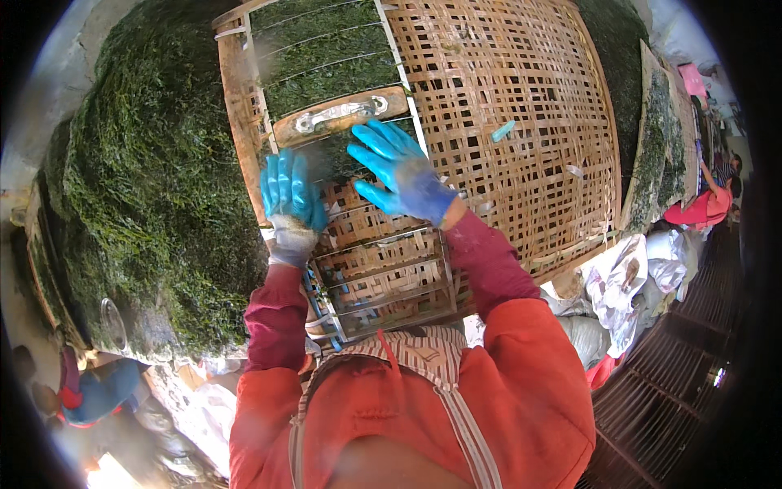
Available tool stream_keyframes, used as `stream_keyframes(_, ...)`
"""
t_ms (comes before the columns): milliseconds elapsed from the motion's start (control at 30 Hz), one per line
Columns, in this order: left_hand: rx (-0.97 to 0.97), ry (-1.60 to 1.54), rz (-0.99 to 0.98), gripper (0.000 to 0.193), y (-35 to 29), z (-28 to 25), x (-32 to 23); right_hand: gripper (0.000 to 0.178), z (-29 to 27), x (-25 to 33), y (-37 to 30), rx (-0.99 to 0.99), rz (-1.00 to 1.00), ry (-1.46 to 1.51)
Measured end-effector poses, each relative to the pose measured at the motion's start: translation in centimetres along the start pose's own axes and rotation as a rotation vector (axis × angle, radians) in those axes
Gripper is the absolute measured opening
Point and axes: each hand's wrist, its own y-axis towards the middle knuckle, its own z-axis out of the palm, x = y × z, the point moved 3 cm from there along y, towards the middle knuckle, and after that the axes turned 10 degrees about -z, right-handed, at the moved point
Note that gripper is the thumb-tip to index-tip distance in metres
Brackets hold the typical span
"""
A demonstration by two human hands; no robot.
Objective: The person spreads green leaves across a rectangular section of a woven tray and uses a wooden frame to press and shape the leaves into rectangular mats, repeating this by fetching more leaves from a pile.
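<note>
Both my hands wear blue coated gloves. My left hand lies flat near the left rail of a long frame with thin cross bars, fingers stretched out. My right hand is spread over the frame's right side, just below a wooden block with a metal handle. Neither hand grips the block. Finely shredded dark green seaweed-like material fills the frame's far sections. Some lies between my hands; the near sections show bare weave. The frame rests on a woven bamboo mat.
A large heap of the green material rises at left. A small turquoise piece lies on the mat. White plastic bags sit at right, beside a dark slatted surface. A person in red is at far right.
</note>
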Motion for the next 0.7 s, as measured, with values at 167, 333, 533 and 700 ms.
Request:
stream_keyframes(167,-0.100,-0.007,-0.187,0.078,-1.5,-0.4,0.6,0.084,-2.1,-2.8,-0.3,0.034,-0.171,-0.086)
stream_keyframes(333,-0.118,0.022,-0.130,0.073,-1.4,-1.1,0.2,0.100,1.7,-2.7,4.4,0.045,-0.189,-0.097)
stream_keyframes(533,0.331,0.131,-0.019,0.055,0.6,2.6,-3.1,0.079,1.8,-3.2,4.7,-0.084,-0.056,-0.066)
stream_keyframes(700,0.278,-0.141,0.028,0.049,1.1,1.5,-1.6,0.046,2.6,-0.4,1.7,0.101,-0.341,0.013)
